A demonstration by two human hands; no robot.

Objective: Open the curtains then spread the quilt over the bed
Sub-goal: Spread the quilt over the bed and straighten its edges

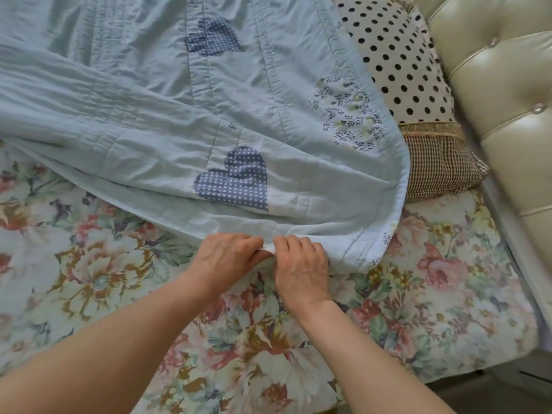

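A pale blue quilt (155, 121) with dotted blue heart patches lies rumpled across the upper half of the bed. Its near hem runs diagonally from the left edge down to the middle. My left hand (230, 258) and my right hand (301, 267) sit side by side at that hem, both pinching the folded edge of the quilt. The floral bed sheet (98, 282) is exposed below the hem. No curtains are in view.
A polka-dot pillow (397, 61) rests on a checked pillow (439, 168) at the head of the bed, on the right. A cream tufted headboard (501, 94) stands behind them. The bed's near edge and a strip of floor show at the bottom right.
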